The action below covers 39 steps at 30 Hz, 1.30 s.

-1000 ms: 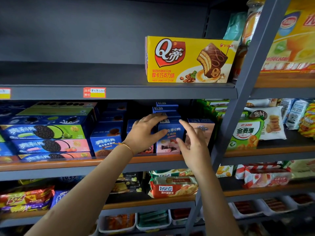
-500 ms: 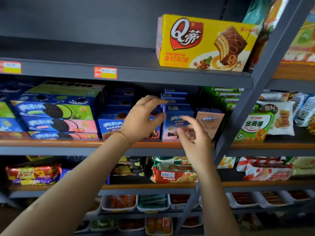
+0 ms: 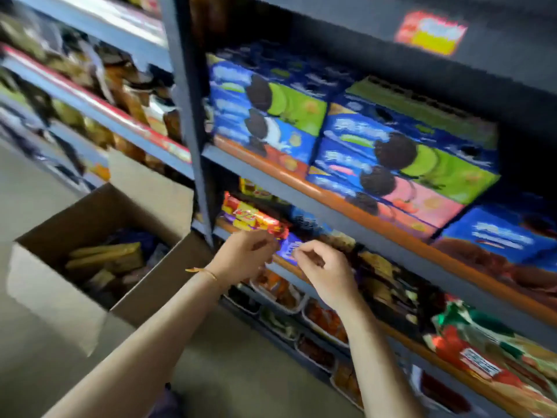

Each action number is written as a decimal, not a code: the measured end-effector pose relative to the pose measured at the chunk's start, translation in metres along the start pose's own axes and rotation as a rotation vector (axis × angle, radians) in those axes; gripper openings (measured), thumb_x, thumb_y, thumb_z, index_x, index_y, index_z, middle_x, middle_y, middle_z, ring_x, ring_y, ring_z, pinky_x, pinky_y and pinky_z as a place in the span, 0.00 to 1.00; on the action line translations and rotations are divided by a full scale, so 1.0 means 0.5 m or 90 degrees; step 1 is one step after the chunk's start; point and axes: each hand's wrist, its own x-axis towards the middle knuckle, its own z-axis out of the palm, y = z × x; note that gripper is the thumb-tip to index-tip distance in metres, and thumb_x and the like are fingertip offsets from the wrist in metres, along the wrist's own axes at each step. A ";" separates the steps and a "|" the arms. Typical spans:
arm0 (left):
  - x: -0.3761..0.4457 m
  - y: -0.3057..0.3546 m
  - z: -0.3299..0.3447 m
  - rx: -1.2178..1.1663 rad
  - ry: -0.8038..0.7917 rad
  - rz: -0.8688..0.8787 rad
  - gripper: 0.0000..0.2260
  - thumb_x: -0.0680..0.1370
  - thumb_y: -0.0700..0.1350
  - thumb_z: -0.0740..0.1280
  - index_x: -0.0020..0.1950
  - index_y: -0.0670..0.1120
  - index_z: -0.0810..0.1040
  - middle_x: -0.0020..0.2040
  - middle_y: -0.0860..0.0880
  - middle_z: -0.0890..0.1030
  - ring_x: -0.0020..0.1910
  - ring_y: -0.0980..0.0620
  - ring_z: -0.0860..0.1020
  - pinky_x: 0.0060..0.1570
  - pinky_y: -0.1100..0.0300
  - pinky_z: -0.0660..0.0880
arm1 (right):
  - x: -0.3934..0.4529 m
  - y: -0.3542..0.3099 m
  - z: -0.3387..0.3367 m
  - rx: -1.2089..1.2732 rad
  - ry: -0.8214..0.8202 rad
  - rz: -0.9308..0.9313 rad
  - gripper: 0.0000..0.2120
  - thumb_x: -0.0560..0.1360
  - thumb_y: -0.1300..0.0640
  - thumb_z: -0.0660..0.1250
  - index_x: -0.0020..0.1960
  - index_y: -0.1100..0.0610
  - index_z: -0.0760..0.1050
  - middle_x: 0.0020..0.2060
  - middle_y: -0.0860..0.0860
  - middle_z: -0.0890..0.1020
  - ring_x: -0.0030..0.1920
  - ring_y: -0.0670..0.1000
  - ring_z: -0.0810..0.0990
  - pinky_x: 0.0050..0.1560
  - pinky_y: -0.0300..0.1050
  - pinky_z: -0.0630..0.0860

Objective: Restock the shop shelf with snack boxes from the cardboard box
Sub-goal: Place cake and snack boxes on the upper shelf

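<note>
- Frame motion-blurred; box lettering unreadable.
- Left hand (image 3: 245, 256) and right hand (image 3: 324, 268): fingers loosely curled; hold undeterminable.
- Cardboard box (image 3: 90, 267) open; contents indistinct.

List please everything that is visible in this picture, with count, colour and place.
cardboard box: one, brown, open, on the floor left of the shelves, packets inside.
cookie boxes: several, blue with green or pink ends, stacked on the orange-edged shelf.
snack packet: one, red and yellow, on the shelf below, above the hands.
price label: one, red and yellow, on the upper shelf edge.
trays: several, white, bottom row; contents blurred.
left hand: fingers loosely curled, holding nothing visible.
right hand: fingers loosely curled, holding nothing visible.
</note>
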 end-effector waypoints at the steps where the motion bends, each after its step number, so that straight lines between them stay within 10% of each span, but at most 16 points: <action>1: -0.006 -0.058 -0.046 -0.015 0.027 -0.033 0.06 0.79 0.45 0.68 0.43 0.48 0.82 0.32 0.53 0.81 0.31 0.59 0.78 0.38 0.57 0.76 | 0.039 -0.013 0.067 -0.009 -0.038 0.000 0.07 0.78 0.58 0.68 0.42 0.51 0.80 0.35 0.45 0.82 0.37 0.42 0.79 0.42 0.39 0.75; 16: 0.025 -0.864 -0.451 -0.083 0.103 -0.479 0.09 0.81 0.47 0.63 0.56 0.51 0.82 0.49 0.52 0.82 0.49 0.51 0.79 0.45 0.58 0.72 | 0.523 0.085 0.956 -0.252 -0.386 0.232 0.02 0.77 0.56 0.68 0.46 0.50 0.78 0.45 0.48 0.83 0.48 0.49 0.80 0.45 0.41 0.70; 24: 0.080 -1.058 -0.421 -0.048 -0.118 -0.594 0.16 0.82 0.51 0.61 0.68 0.49 0.76 0.64 0.46 0.79 0.60 0.45 0.78 0.51 0.58 0.74 | 0.601 0.286 1.186 -0.471 -0.590 0.315 0.30 0.80 0.56 0.63 0.78 0.41 0.57 0.71 0.60 0.67 0.66 0.62 0.72 0.61 0.51 0.73; 27: 0.085 -1.090 -0.418 -0.050 -0.109 -0.603 0.16 0.82 0.50 0.61 0.69 0.48 0.75 0.63 0.45 0.79 0.61 0.45 0.77 0.49 0.60 0.70 | 0.600 0.332 1.252 -0.539 -0.674 0.307 0.31 0.81 0.49 0.62 0.77 0.34 0.51 0.77 0.60 0.55 0.73 0.65 0.64 0.68 0.59 0.69; 39: 0.090 -1.110 -0.403 -0.038 -0.145 -0.631 0.11 0.82 0.52 0.60 0.56 0.46 0.76 0.48 0.45 0.79 0.43 0.46 0.75 0.31 0.58 0.64 | 0.606 0.349 1.216 -0.810 -0.588 0.295 0.27 0.80 0.52 0.63 0.77 0.48 0.59 0.74 0.59 0.58 0.71 0.62 0.65 0.59 0.55 0.73</action>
